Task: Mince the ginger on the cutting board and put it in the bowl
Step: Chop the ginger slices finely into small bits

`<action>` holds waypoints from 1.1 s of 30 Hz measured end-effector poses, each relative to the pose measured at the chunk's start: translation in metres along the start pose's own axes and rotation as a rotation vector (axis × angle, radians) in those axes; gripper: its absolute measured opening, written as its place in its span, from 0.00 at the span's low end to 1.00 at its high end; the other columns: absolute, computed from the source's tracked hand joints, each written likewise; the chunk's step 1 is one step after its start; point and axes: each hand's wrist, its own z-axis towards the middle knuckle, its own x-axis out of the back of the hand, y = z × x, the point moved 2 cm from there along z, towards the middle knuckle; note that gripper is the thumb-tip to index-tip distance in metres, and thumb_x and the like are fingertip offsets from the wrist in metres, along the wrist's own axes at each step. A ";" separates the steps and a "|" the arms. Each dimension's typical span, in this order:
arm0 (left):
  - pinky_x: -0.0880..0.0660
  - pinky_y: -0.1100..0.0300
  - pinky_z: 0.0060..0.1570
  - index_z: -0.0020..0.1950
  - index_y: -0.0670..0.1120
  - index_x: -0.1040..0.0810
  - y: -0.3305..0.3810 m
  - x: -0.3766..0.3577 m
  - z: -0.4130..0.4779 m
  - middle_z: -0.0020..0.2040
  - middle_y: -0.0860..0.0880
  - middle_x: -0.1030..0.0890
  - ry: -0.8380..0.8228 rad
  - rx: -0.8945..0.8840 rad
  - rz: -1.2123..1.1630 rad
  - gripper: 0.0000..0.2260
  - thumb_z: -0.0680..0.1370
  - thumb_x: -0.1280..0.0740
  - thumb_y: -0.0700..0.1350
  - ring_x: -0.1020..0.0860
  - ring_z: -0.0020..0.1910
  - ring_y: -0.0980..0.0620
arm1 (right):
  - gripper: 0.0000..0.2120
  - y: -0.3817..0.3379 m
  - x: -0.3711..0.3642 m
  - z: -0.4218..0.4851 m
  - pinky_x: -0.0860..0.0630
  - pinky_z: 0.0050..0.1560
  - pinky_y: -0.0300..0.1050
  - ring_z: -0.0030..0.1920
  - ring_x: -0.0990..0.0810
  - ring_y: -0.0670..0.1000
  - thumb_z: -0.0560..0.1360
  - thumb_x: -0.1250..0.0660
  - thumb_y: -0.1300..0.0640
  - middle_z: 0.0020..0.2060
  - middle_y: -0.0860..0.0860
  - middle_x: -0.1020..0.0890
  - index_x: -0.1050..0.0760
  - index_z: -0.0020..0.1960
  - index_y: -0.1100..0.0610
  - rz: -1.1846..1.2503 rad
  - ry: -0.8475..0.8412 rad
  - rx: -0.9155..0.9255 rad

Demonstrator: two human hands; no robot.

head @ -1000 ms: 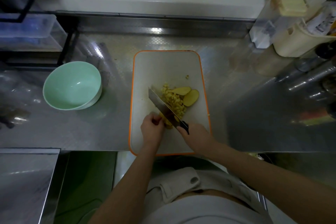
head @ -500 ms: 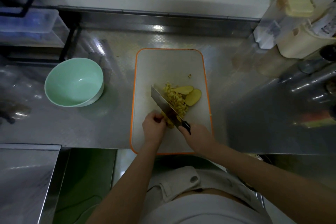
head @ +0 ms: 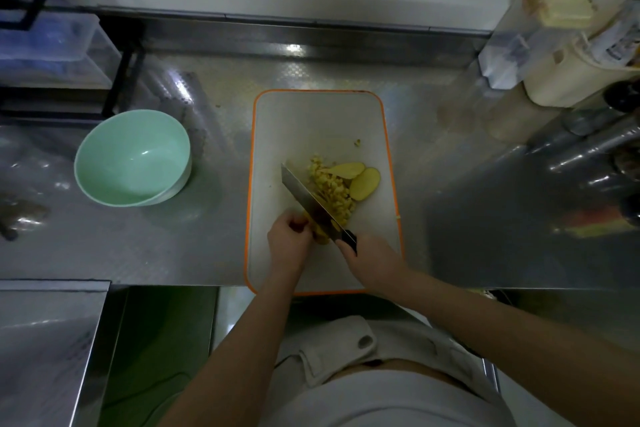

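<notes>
Steel desk point(head: 138, 253), cutting board point(head: 318, 121).
Right hand point(head: 372, 262) grips knife point(head: 308, 199); left hand point(head: 289, 241) pinches ginger point(head: 320, 236) at the blade; a slip could cut that hand.

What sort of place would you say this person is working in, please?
Most likely a kitchen, possibly a commercial one: a stainless steel counter, a cutting board with ginger under a knife, and bottles and containers crowded at the right.

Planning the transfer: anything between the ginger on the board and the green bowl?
Nothing shows on the counter between cutting board and bowl. On the board, only the knife, gripped by the right hand, lies on the bowl side of the minced ginger.
</notes>
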 end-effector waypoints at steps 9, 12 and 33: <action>0.36 0.71 0.30 0.39 0.39 0.23 -0.002 -0.003 0.000 0.35 0.45 0.23 0.010 0.015 0.047 0.03 0.71 0.32 0.38 0.27 0.36 0.52 | 0.16 0.000 -0.012 0.004 0.34 0.34 0.43 0.36 0.25 0.53 0.80 0.44 0.49 0.34 0.55 0.26 0.29 0.42 0.60 0.005 0.034 0.016; 0.36 0.73 0.30 0.36 0.41 0.26 -0.001 -0.004 -0.002 0.34 0.46 0.25 0.011 0.000 0.064 0.05 0.71 0.32 0.37 0.29 0.34 0.52 | 0.20 0.004 -0.009 0.006 0.33 0.36 0.44 0.39 0.23 0.58 0.81 0.44 0.49 0.39 0.61 0.22 0.26 0.47 0.66 0.056 0.026 0.024; 0.35 0.72 0.33 0.37 0.42 0.25 -0.002 -0.003 -0.007 0.39 0.44 0.22 0.019 -0.013 0.040 0.04 0.72 0.32 0.38 0.25 0.39 0.51 | 0.19 -0.001 0.016 -0.011 0.36 0.28 0.41 0.33 0.27 0.52 0.81 0.44 0.48 0.31 0.53 0.27 0.32 0.36 0.59 -0.004 0.037 0.021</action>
